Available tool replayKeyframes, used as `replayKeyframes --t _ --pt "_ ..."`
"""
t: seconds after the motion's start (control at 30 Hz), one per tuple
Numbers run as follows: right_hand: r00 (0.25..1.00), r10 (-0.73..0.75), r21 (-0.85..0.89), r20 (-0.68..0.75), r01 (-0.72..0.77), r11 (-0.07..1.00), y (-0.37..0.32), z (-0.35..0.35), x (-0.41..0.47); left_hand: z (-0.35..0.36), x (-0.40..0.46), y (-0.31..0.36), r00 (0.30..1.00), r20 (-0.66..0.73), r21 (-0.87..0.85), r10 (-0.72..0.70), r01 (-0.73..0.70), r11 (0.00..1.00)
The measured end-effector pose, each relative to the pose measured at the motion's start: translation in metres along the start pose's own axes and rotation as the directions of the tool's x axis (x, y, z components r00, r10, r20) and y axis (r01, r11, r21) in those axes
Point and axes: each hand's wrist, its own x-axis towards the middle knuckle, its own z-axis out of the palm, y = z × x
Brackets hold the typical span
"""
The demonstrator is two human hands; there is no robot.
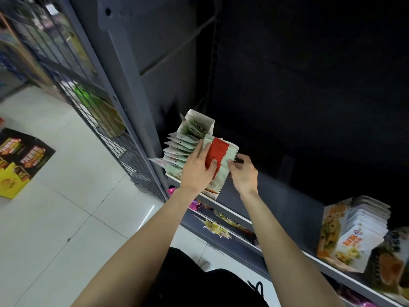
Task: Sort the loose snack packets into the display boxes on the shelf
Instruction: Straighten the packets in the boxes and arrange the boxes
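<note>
Head view, looking down at a dark shelf. Two display boxes stand side by side at its left end. The left box holds a fanned row of pale green packets, several leaning out past its near-left side. The right box holds a packed row whose tops show a red block between pale ones. The left hand lies over this row, fingers fairly straight and spread across the packet tops, thumb on the red block; it presses or steadies rather than clasps. The right hand is at the box's right side, fingers curled toward the packet edges; whether it pinches a packet there cannot be told, since the fingertips blur against the dark.

Handling, as a judgement: the packets look light, thin and flexible with slick film faces, prone to slide and splay. They are best taken by the stiffer sealed top edge, several together, with the other hand bracing the row. A third box of packets stands far right.
</note>
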Motion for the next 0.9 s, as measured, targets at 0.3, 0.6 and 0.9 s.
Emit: replayKeyframes --t 0.3,0.6,0.9 --pt "0.996 -0.081 0.038 0.041 0.079 0.996 -0.005 0.005 0.021 0.001 0.001 0.003 0.999 0.024 0.047 0.022 -0.023 0.999" --pt "0.984 -0.095 -0.069 -0.153 0.085 0.994 -0.003 -0.006 0.025 0.011 -0.001 0.014 0.999 0.033 0.026 0.021 -0.022 0.999" --pt "0.992 -0.009 0.04 -0.129 0.014 0.999 0.014 -0.012 0.024 0.004 -0.009 0.007 0.993 0.087 -0.095 0.084 -0.076 0.993"
